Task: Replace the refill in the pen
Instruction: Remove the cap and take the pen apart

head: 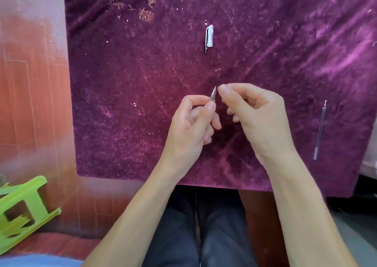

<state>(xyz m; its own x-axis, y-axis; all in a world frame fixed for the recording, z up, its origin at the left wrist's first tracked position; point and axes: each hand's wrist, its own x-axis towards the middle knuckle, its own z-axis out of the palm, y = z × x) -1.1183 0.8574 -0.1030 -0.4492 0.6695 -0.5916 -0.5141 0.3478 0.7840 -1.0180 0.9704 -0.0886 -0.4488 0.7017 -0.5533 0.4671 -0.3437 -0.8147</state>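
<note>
My left hand [193, 123] grips a pen [213, 94] whose silver pointed tip sticks up past the thumb and forefinger; the rest of the barrel is hidden in the hand. My right hand [257, 111] hovers just right of the tip, thumb and forefinger pinched close together, and I cannot tell whether they hold anything. A silver pen cap [209, 38] with a clip lies on the purple cloth beyond the hands. A thin clear refill [320, 129] lies on the cloth to the far right, apart from both hands.
The purple velvet cloth [132, 82] covers the table; its near edge runs just above my lap. Reddish floor lies to the left, with a green plastic stool [24, 209] tipped over at lower left.
</note>
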